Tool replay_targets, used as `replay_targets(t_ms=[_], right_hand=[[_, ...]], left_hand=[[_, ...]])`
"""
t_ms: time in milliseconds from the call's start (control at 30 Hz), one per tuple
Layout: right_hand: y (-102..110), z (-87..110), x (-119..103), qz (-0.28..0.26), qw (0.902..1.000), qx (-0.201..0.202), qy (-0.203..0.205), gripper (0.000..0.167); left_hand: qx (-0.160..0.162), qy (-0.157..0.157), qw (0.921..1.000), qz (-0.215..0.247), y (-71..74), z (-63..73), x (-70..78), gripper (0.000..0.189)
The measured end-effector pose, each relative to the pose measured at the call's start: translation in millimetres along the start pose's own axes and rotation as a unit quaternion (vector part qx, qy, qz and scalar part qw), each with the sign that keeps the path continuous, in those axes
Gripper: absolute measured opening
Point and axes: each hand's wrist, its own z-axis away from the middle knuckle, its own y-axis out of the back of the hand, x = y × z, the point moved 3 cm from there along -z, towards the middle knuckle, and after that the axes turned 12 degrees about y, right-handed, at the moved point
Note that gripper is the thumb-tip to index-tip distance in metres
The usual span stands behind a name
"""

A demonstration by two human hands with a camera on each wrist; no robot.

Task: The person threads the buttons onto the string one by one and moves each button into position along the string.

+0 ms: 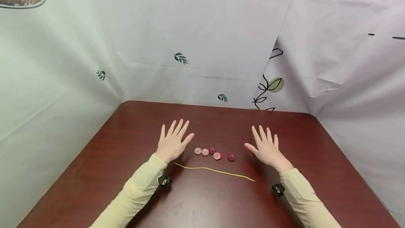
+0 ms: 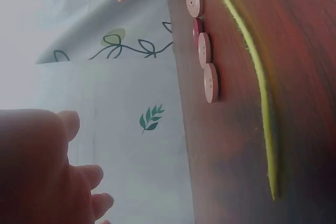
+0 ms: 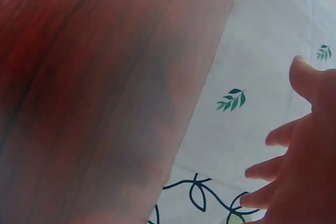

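Note:
Fingers spread, my left hand (image 1: pixel 172 144) hovers just left of a loose cluster of buttons and holds nothing. Pale pink buttons (image 1: pixel 205 152) lie beside a dark red button (image 1: pixel 212 151). Another pink button (image 1: pixel 216 156) partly covers a bright red button (image 1: pixel 221 156). Off to the right sits a separate maroon button (image 1: pixel 231 157). In front of them stretches a yellow cord (image 1: pixel 212 170), nearly straight, its fuzzy surface showing in the left wrist view. My right hand (image 1: pixel 267 149), also with fingers spread and nothing in it, is to the right of the maroon button.
Everything lies on a dark red-brown wooden table (image 1: pixel 196 203) with rounded far corners. White cloth (image 1: pixel 142 38) printed with leaves hangs behind and along both sides. A small black device (image 1: pixel 164 181) is strapped at each wrist.

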Motion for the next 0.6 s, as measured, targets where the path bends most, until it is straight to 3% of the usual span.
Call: replay_targets(t_ms=[333,600], right_hand=[[-4.7,-7.5,-22.6,0.038,0.997,0.018,0.065,0.056],[-10.6,-21.9,-64.6,0.027,0.9921,0.024,0.12,0.035]], left_hand=[[-0.007,-0.069,0.9967,0.042,-4.6,-8.4,-1.2,0.066],[0.002,-0.047,0.9969,0.064,2.2,-15.6,-2.7,0.043]])
